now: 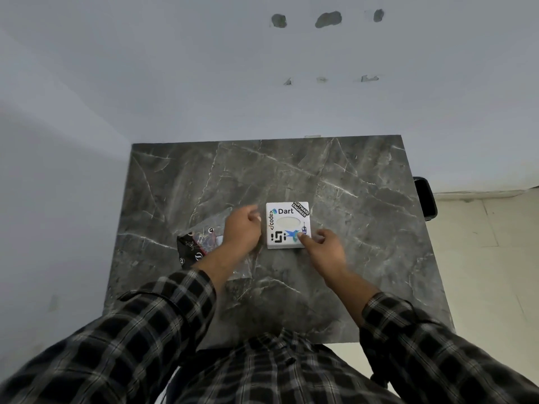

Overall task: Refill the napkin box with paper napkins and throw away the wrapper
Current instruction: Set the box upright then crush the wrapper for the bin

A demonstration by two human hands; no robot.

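Napkin box [288, 224] sits mid-table [350, 176], edges clear; wrapper [201, 243] just left.

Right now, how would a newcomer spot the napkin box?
Find the grey marble table. Near its middle, between the left hand and right hand, lies the box. It is white, square and stickered, unlike the clear crumpled wrapper beside it.

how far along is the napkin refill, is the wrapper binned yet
Seemingly done: the napkin box sits closed on the marble table, pale paper visible in its oval slot. In hand: the right hand touches the box's near right corner; the left hand is at its left side, over the wrapper. Left: the wrapper still lies on the table, not thrown away. A black bin-like object stands beside the table.
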